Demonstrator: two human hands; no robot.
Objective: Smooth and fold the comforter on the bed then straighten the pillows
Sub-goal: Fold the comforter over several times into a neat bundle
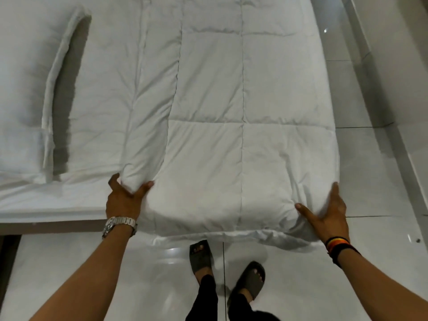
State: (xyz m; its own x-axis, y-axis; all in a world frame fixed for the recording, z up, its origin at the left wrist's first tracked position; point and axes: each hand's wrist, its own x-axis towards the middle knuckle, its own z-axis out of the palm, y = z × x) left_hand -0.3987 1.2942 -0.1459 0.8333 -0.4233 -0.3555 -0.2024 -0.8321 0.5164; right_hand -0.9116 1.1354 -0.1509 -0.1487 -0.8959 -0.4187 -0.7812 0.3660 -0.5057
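Observation:
A white quilted comforter lies folded into a long strip along the right part of the bed, its near end hanging past the mattress edge. My left hand, with a metal watch on the wrist, grips the near left corner of the strip, thumb and fingers pinched around the fold. My right hand, with dark bands on the wrist, holds the near right corner from the side. A white pillow lies at the left, its edge raised and casting a shadow.
The white fitted sheet shows between pillow and comforter. The bed's near edge runs along the left. Glossy white floor tiles lie to the right and below. My feet in dark sandals stand under the comforter's end.

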